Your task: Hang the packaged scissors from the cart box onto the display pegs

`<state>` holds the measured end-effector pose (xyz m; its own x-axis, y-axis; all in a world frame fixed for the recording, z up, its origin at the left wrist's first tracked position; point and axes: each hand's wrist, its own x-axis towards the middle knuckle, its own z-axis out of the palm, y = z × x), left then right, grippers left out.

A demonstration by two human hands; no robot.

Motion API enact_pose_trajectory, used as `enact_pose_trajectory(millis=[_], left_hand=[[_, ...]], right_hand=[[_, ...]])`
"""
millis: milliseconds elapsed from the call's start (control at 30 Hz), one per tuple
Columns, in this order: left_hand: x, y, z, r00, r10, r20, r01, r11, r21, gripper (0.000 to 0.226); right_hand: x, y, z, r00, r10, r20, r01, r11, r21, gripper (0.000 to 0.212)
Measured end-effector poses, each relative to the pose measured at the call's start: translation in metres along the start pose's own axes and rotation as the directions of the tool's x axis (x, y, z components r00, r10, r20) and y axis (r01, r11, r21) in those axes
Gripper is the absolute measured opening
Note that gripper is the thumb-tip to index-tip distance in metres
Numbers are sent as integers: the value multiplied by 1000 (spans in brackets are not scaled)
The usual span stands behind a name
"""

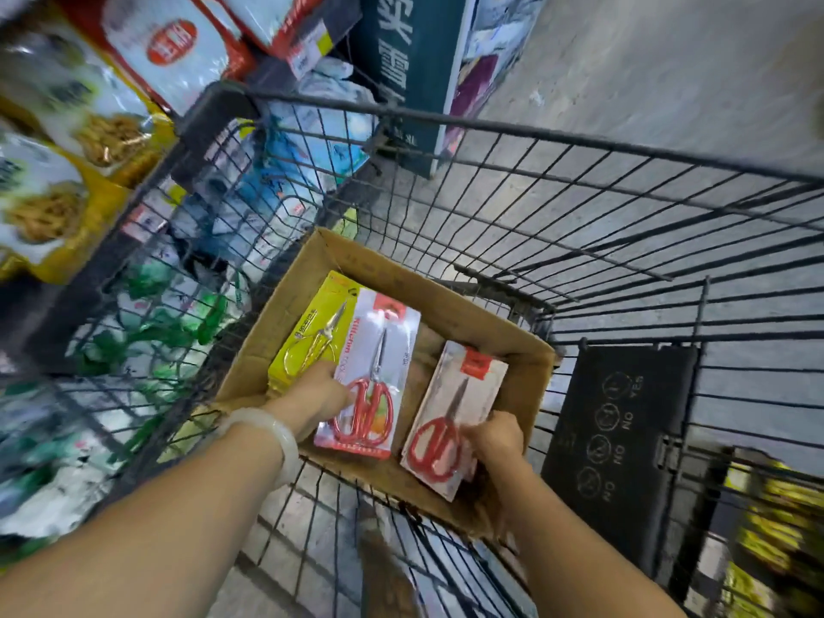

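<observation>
Pale bangle (273,432) on left wrist

A wire shopping cart (579,207) stands on a grey concrete floor (646,73). An open cardboard box (312,278) rests on the cart's mesh bottom toward seven o'clock. A black plastic flap (624,439) sits at the cart's four o'clock side.
</observation>
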<state>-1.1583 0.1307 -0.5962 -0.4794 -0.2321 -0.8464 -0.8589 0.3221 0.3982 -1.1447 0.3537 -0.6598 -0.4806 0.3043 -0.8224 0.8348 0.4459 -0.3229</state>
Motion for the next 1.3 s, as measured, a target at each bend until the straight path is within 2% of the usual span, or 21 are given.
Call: enact_pose_trajectory(millis=[100, 233, 400, 467, 533, 667, 700, 767, 833, 967, 1033, 1133, 1200, 1300], left_hand=[[-20, -1, -25, 997, 69, -35, -71, 996, -58, 43], [-52, -9, -69, 982, 141, -128, -164, 966, -198, 33], [-124, -39, -133, 904, 246, -350, -383, 829, -407, 13], [-147, -58, -155, 885, 274, -376, -428, 795, -430, 25], [-177, -103, -187, 858, 271, -436, -469, 758, -453, 34], [-258, -214, -231, 807, 180, -563, -487, 741, -462, 33], [-280, -245, -239, 793, 146, -592, -490, 731, -475, 27], [-324, -313, -249, 748, 67, -660, -488, 730, -480, 21], [-371, -380, -252, 695, -31, -719, -469, 737, -486, 30], [-453, -523, -247, 583, -244, -775, -421, 724, -546, 29], [-491, -589, -237, 555, -352, -754, -445, 640, -627, 28], [-552, -663, -212, 508, -475, -719, -472, 545, -693, 21], [-585, -704, -194, 456, -556, -695, -486, 500, -717, 18], [-616, -764, -168, 395, -657, -642, -534, 404, -743, 17]], right_hand=[[-23, -18, -7, 996, -82, 36, 82, 997, 12, 24], [-76, -68, -8, 941, -333, 62, 317, 931, 179, 2], [-168, -128, 16, 829, -545, 127, 499, 822, 273, 11], [-198, -141, 30, 771, -614, 168, 550, 776, 310, 11], [-245, -143, 58, 697, -675, 240, 615, 736, 283, 10], [-340, -118, 128, 550, -744, 381, 730, 649, 213, 11], [-363, -107, 150, 513, -752, 414, 758, 623, 193, 13], [-414, -76, 193, 449, -745, 493, 791, 588, 168, 15], [-468, -41, 236, 371, -723, 583, 825, 545, 151, 20], [-567, 32, 317, 197, -665, 721, 906, 404, 125, 20], [-614, 68, 353, 98, -609, 787, 930, 338, 145, 10], [-682, 123, 395, 0, -471, 882, 929, 326, 174, 6], [-718, 160, 422, -82, -391, 917, 937, 282, 204, 8], [-761, 213, 464, -165, -284, 944, 959, 176, 221, 10]])
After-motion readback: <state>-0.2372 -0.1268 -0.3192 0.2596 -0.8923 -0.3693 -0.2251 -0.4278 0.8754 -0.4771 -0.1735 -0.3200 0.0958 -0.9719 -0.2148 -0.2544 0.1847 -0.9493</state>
